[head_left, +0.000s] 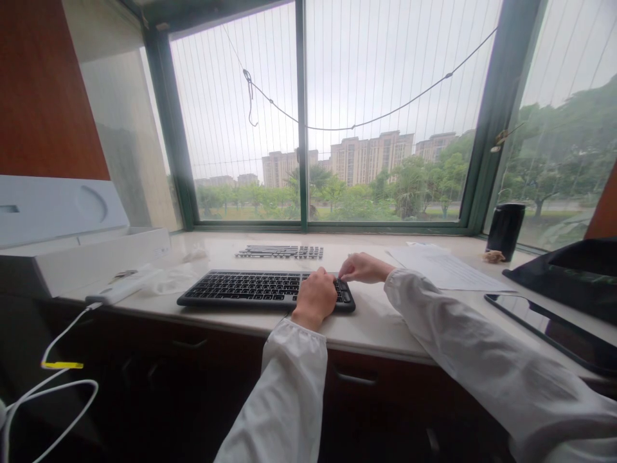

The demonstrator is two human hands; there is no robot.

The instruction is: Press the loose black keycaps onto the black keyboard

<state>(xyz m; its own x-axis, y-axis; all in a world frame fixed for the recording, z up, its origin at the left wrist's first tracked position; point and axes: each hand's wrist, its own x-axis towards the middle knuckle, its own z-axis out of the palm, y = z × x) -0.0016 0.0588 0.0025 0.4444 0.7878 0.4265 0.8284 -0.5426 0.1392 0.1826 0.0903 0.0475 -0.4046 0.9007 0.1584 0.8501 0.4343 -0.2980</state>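
A black keyboard (pixel 250 287) lies near the front edge of the white counter. Over its right part is my left hand (pixel 315 296), the fingers curled down toward the keys and their tips hidden behind the knuckles. My right hand (pixel 364 267) reaches in from the right, thumb and fingers pinched together at the keyboard's upper right corner. Anything held in either hand is too small or hidden to make out. Behind the keyboard, rows of small grey pieces that look like keycaps (pixel 282 251) are laid out flat.
White paper sheets (pixel 434 267), a phone (pixel 544 328), a black cylinder (pixel 505 231) and a black bag (pixel 573 276) are on the right. To the left are a white box (pixel 101 257), crumpled plastic (pixel 171 280) and a power strip (pixel 116 290) with a white cable. Windows stand behind.
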